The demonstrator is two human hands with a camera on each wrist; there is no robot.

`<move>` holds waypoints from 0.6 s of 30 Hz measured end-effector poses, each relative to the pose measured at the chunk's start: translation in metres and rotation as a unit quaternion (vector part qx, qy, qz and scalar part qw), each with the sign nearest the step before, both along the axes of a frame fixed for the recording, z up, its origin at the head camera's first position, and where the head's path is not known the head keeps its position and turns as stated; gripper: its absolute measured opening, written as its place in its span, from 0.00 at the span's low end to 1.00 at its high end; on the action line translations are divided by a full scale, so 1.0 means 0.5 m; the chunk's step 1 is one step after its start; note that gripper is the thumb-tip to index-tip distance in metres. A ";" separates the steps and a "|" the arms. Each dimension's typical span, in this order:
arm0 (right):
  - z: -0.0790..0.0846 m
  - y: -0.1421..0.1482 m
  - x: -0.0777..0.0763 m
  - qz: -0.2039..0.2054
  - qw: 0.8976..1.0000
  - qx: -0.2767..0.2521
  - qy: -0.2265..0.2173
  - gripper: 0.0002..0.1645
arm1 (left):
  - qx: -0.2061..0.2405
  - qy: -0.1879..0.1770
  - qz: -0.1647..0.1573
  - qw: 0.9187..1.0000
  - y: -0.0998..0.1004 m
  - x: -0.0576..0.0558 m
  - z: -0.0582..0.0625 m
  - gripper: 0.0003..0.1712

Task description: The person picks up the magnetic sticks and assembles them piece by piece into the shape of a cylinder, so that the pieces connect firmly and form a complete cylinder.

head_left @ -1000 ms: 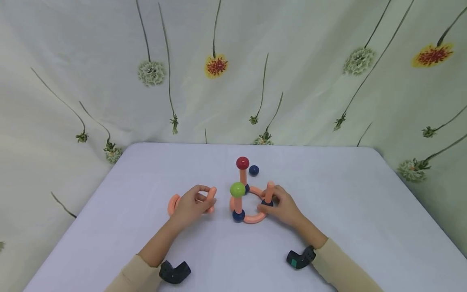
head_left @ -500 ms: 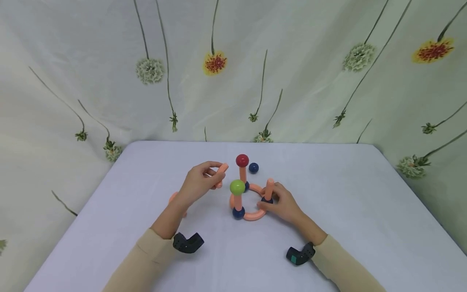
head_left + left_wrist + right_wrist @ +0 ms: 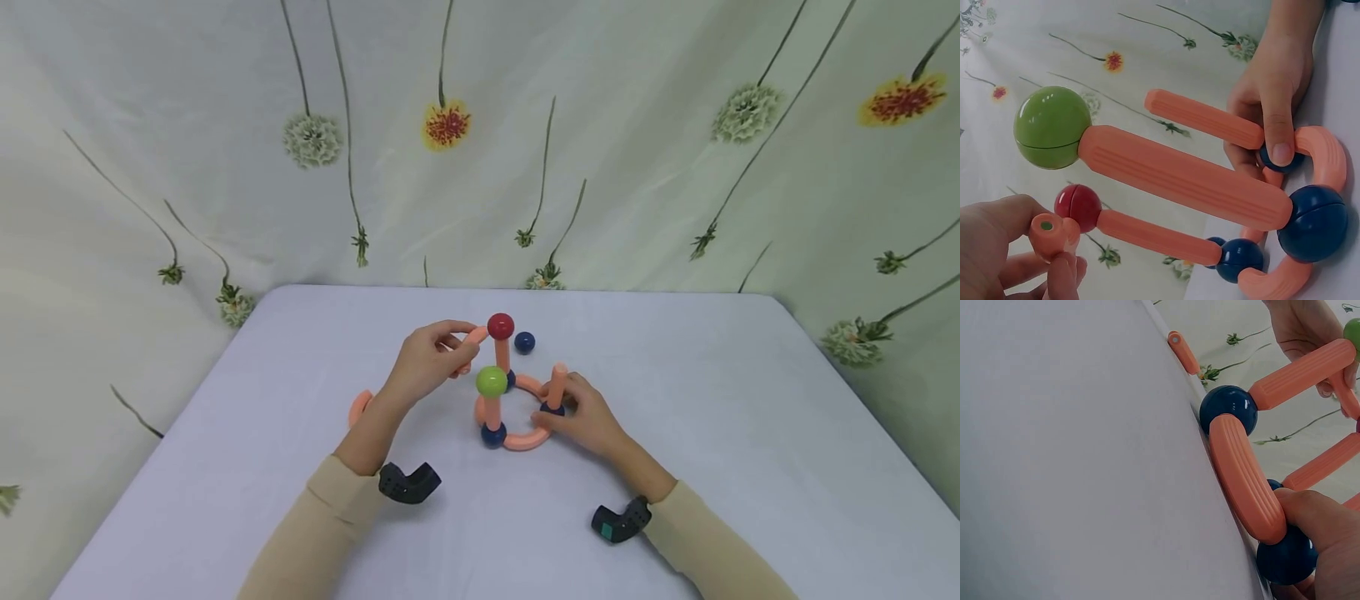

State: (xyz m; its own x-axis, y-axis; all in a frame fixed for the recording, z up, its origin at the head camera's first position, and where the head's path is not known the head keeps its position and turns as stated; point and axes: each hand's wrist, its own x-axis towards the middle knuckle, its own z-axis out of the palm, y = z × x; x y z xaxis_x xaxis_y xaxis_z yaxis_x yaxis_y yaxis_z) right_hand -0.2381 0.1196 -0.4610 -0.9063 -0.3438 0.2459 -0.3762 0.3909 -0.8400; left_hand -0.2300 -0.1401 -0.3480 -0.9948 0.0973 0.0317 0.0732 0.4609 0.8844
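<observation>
A magnetic stick-and-ball frame stands on the table, with curved orange sticks (image 3: 527, 442) and blue balls joined into a ring. Upright sticks rise from it, one topped by a red ball (image 3: 500, 326), another by a green ball (image 3: 491, 381). My left hand (image 3: 429, 360) pinches a curved orange stick (image 3: 1054, 240), whose far end meets the red ball. At the ring's right corner, my right hand (image 3: 588, 417) grips a blue ball (image 3: 1286, 556) between thumb and fingers. From that ball rises a bare-topped straight stick (image 3: 558, 385).
Behind the frame lies a loose blue ball (image 3: 525, 342). A loose curved orange stick (image 3: 360, 406) rests left of the frame, partly hidden by my left arm. A flowered cloth (image 3: 630, 167) hangs beyond the white table's (image 3: 712, 375) far edge.
My left hand has carried the curved stick forward and right, from beside the loose stick up to the red ball. The right hand stays on the blue ball.
</observation>
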 end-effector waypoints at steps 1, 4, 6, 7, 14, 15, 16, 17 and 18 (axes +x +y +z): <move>0.001 -0.001 0.000 0.000 1.000 0.000 -0.001 0.20 | -0.004 0.004 -0.002 1.000 0.001 0.000 0.002 0.21; 0.004 -0.004 0.002 0.000 1.000 0.000 -0.004 0.20 | -0.010 0.011 -0.006 1.000 0.002 -0.002 0.006 0.21; 0.006 -0.005 0.003 -0.001 1.000 0.001 -0.004 0.20 | -0.010 0.008 -0.006 1.000 0.002 -0.002 0.008 0.20; 0.006 -0.005 0.004 -0.002 1.000 0.003 -0.004 0.19 | -0.010 0.006 -0.006 1.000 0.002 -0.002 0.009 0.21; 0.008 -0.004 0.003 -0.003 1.000 0.005 0.002 0.19 | -0.021 -0.001 0.004 1.000 0.009 -0.002 0.017 0.21; 0.008 -0.003 0.002 -0.002 1.000 0.005 0.002 0.19 | -0.025 -0.003 0.008 1.000 0.011 -0.001 0.019 0.21; 0.007 -0.003 0.002 -0.002 1.000 0.006 0.003 0.19 | -0.029 -0.004 0.011 1.000 0.013 0.000 0.021 0.21; 0.007 -0.003 0.002 -0.002 1.000 0.006 0.002 0.19 | -0.033 -0.006 0.015 0.999 0.016 0.001 0.023 0.21; 0.007 -0.002 0.002 -0.002 1.000 0.006 0.002 0.20 | -0.037 -0.008 0.018 0.999 0.019 0.002 0.024 0.21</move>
